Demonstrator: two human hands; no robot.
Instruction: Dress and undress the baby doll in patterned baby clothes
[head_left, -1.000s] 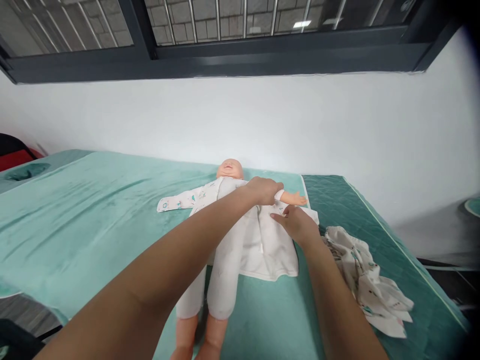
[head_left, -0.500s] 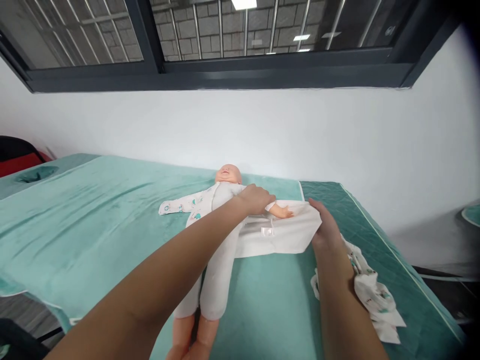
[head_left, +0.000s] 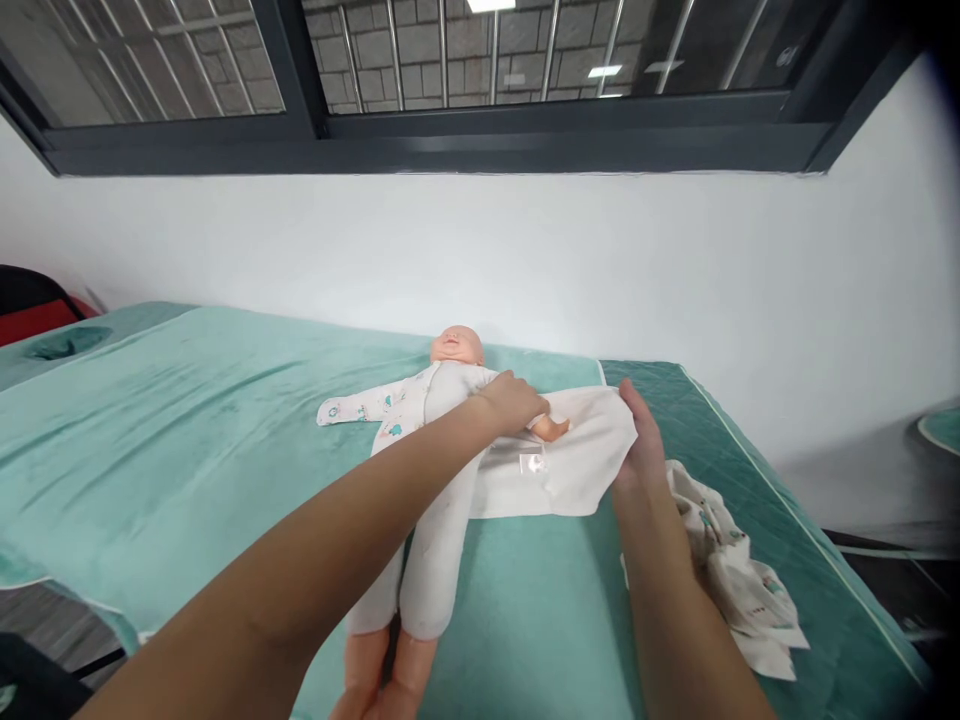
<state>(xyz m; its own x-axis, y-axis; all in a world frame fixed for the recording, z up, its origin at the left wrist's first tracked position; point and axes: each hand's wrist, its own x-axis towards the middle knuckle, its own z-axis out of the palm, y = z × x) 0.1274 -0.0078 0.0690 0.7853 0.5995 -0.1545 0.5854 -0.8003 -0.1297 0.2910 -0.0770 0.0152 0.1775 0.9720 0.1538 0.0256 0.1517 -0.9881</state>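
A baby doll (head_left: 457, 345) lies on its back on the bed, head by the wall, dressed in a white undersuit (head_left: 439, 570). A white baby jacket (head_left: 574, 470) with small green prints covers the doll's arm on the left side; its other half is spread inside out to the right. My left hand (head_left: 516, 402) is closed around the doll's other arm, whose small hand (head_left: 551, 429) pokes out over the jacket. At the jacket's far right edge, my right hand (head_left: 641, 435) grips the cloth, its fingers partly behind the fabric.
A crumpled white printed garment (head_left: 750, 590) lies beside my right forearm. The green bed cover (head_left: 225, 420) reaches to the white wall, below a dark-framed window (head_left: 480, 150). A red and black object (head_left: 34, 305) stands at the far left.
My right hand has drawn slightly left with the jacket's edge, and the cloth is less taut. The doll's arm has shifted a little left in my left hand.
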